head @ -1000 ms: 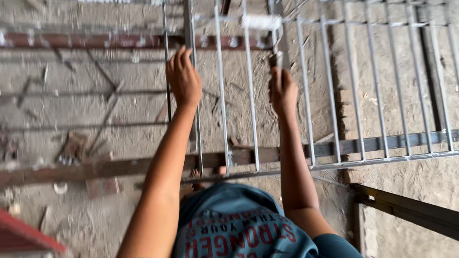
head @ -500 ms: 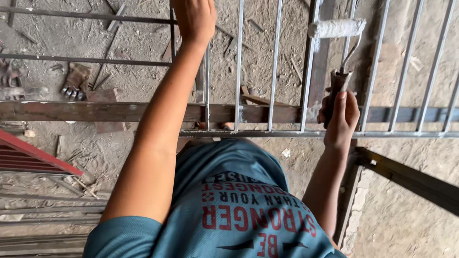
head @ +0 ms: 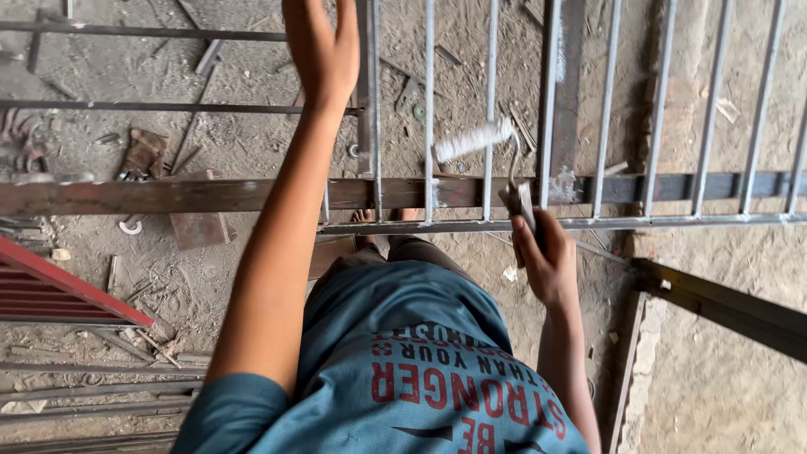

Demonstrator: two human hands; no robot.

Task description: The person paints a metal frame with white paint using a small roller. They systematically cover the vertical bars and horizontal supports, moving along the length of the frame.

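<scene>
- Nearest the camera is the person's blue-green printed T-shirt (head: 403,336), seen from above. Bare feet (head: 366,220) show just past its hem, close against the lower rail.
- The right hand (head: 546,265) is raised in front of the chest. Its fingers are wrapped tight round the dark handle of a small paint roller (head: 472,140), which has a pale grey sleeve on a bent wire frame.
- The sleeve lies tilted across the grey vertical bars of the metal grille (head: 490,84). It sits between two bars, just above the rust-brown horizontal rail (head: 210,195), and appears to touch the bar on its right.
- The left hand (head: 324,50) reaches further out, beside a thicker upright. Its fingers run straight and close together off the top edge, so I cannot tell whether they grip anything.
- The work in hand looks like rolling a coat onto the bars. The sleeve is at the low end of a bar, by pale smears on the rail.
- A further stroke would call for squaring the sleeve to one bar and keeping steady pressure along it.
- Beyond the grille lies a dusty floor (head: 252,143) with scrap metal, and a red ribbed panel (head: 59,286) sits at the left.
</scene>
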